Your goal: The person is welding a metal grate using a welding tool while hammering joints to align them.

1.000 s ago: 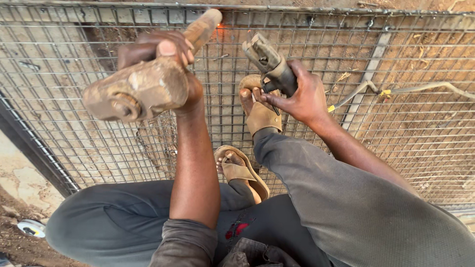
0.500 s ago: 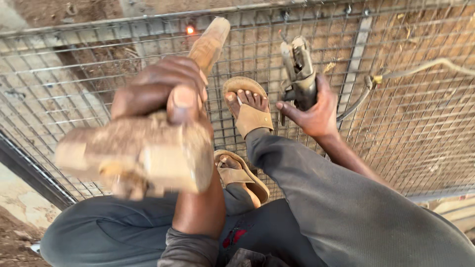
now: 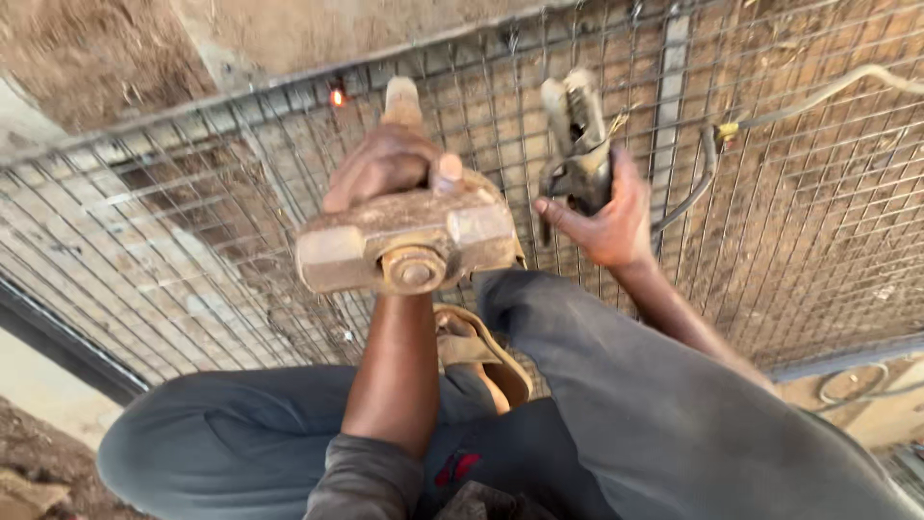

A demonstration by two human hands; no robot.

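Left hand (image 3: 385, 166) is wrapped in a full fist around the wooden handle of a heavy hammer (image 3: 409, 246), thumb up along the grip. The rusty block head sits just below the fist, toward the camera, with the round end of the handle showing in the middle of the head; handle tip pokes out past the knuckles, away from the person. Right hand (image 3: 608, 217) is just beside the left, to its right, fingers curled tight around the grip of a welding electrode holder (image 3: 577, 135); the holder's jaws point up and away from the hand, slightly blurred, so what they clamp cannot be told. Both hands hover over a wire mesh panel (image 3: 192, 250) that lies flat under them and spreads out on every side. A small glowing orange spot (image 3: 337, 96) sits on the mesh frame just left of the hammer handle tip, beyond the left hand. A flat metal bar (image 3: 671, 87) of the panel runs beyond the right hand, and a pale cable (image 3: 837, 91) lies on the mesh well to the right of it. Below the left forearm a tan sandal (image 3: 481, 351) rests on the mesh between the person's dark grey trouser legs (image 3: 616, 385), close under the hammer head. Bare dirt ground (image 3: 96, 48) shows past the mesh edge, far from the left hand.
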